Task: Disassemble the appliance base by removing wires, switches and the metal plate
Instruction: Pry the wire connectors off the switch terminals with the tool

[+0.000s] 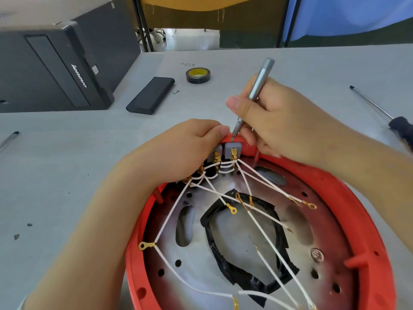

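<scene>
- The red plastic appliance base [348, 211] lies open side up on the grey counter [67, 175], close to the person, partly cut off by the lower edge of the view.
- Inside it sits the round metal plate [196, 249], pierced by small holes and oval slots, with a ring of black tape [225, 260] around its central opening.
- A row of grey switches [232, 150] with brass terminals stands at the far rim of the base.
- White wires [172, 209] fan out from the switches across the plate; several end in loose brass ring lugs [145, 245].
- The left hand [178, 151] rests over the left part of the switch row, its fingers curled at the rim and its thumb tip touching the red edge; the grip seems to be on the switches, though the fingertips are hidden.
- The right hand [281, 121] holds a slim grey precision screwdriver [257, 86] in a pen-like grip, its tip on the top of the rightmost switch.
- Farther back on the counter lie a black oblong case [150, 96], a tiny screwdriver bit [176, 92] and a roll of black tape [198, 75].
- A black Lenovo computer case [51, 68] lies at the far left.
- A long screwdriver [380, 110] with a dark handle lies at the right edge, and a pen [9, 139] at the left edge.
</scene>
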